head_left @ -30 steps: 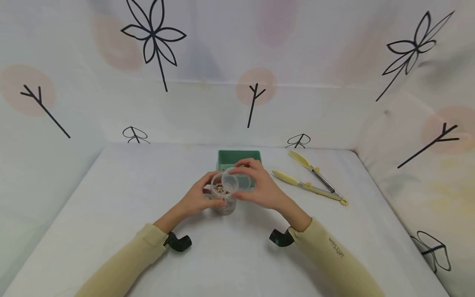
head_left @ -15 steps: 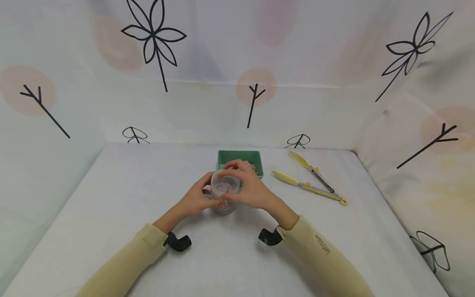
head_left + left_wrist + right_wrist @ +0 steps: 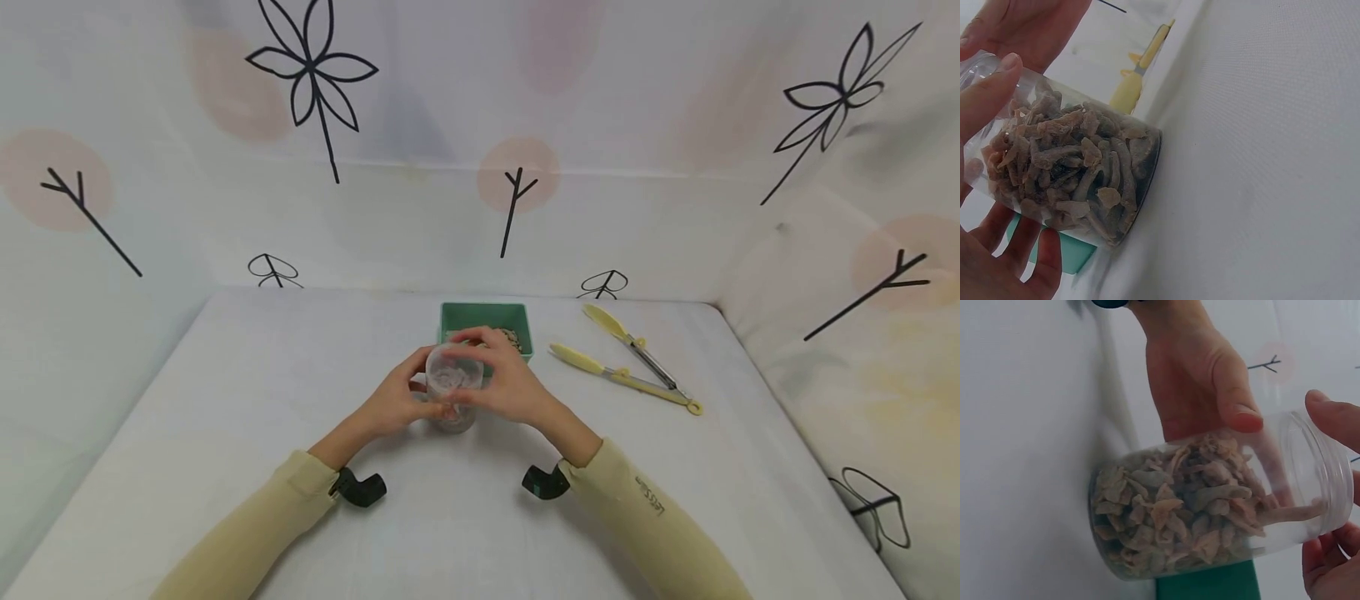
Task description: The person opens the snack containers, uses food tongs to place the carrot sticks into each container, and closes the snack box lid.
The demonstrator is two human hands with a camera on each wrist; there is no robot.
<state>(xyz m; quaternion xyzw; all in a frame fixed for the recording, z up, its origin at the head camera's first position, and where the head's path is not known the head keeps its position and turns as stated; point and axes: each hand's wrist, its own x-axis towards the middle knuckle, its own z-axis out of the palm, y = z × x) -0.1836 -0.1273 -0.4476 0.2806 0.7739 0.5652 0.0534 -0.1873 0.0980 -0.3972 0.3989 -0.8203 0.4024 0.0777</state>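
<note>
A clear plastic jar [image 3: 454, 422] stands upright on the table, well filled with dried brown strips and chips [image 3: 1072, 162]. My left hand [image 3: 400, 400] grips the jar's side, thumb at the front and fingers round the back. A clear round lid [image 3: 454, 367] covers the jar's mouth. From the right, my right hand [image 3: 508, 385] holds this lid by its edge, fingers at the far side and thumb at the near side. In the right wrist view, one long dried strip [image 3: 1291, 514] reaches up toward the jar's neck.
Right behind the jar sits a green rectangular tub [image 3: 486, 315] with some bits inside, partly hidden by my right hand. Yellow-tipped tongs [image 3: 633, 382] lie spread on the table to the right. A white patterned cloth [image 3: 405, 225] hangs at the back.
My right hand has moved left with the lid, from beside the jar's mouth to over it. The left hand and the jar have stayed in place.
</note>
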